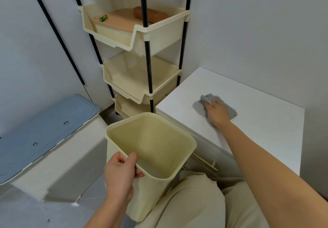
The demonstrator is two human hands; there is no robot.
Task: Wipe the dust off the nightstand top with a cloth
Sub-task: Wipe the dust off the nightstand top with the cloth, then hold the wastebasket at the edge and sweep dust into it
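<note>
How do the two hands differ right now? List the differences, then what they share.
The right hand lies flat, palm down, pressing the grey cloth onto the white nightstand top; the left hand curls shut around the rim of the cream bin. The right reaches farther from the body; the left stays near. Both are bare and busy.

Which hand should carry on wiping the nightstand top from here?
Right. The right hand lies flat on the grey cloth, which rests on the nightstand top. The left hand is occupied, its grip closed on the rim of the cream bin, off the nightstand's front corner.
</note>
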